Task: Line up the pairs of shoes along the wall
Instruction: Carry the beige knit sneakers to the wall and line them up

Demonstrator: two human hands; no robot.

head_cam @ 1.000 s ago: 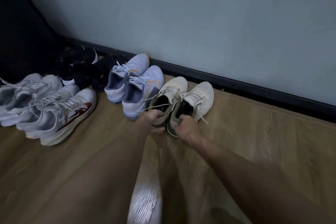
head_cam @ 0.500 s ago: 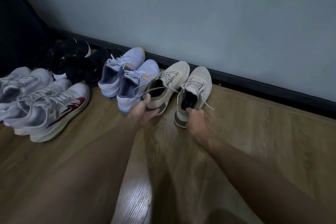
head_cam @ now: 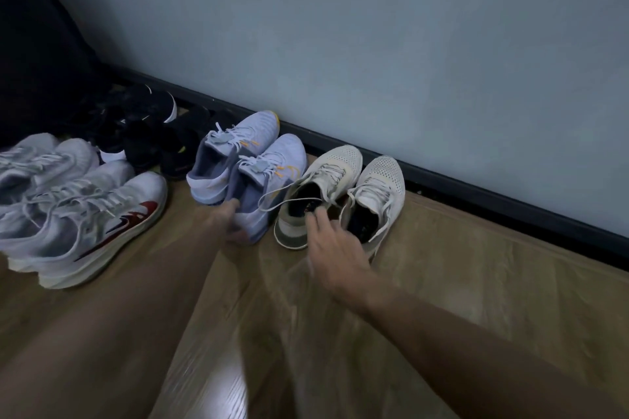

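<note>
Head view: the cream pair (head_cam: 343, 194) is seen toes-on to the skirting (head_cam: 476, 196), right hand (head_cam: 335, 250) spread loosely over both heels, left hand (head_cam: 229, 223) cupping the neighbouring blue shoe (head_cam: 269, 180); light, soft uppers are best taken by the collar.

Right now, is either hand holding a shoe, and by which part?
The left hand grips the heel of the nearer lavender sneaker. The right hand holds nothing; its fingers hover at the cream sneakers' openings.

Cream pair (head_cam: 343, 190) stands right of the lavender pair (head_cam: 248, 167), toes toward the wall (head_cam: 374, 44).
</note>
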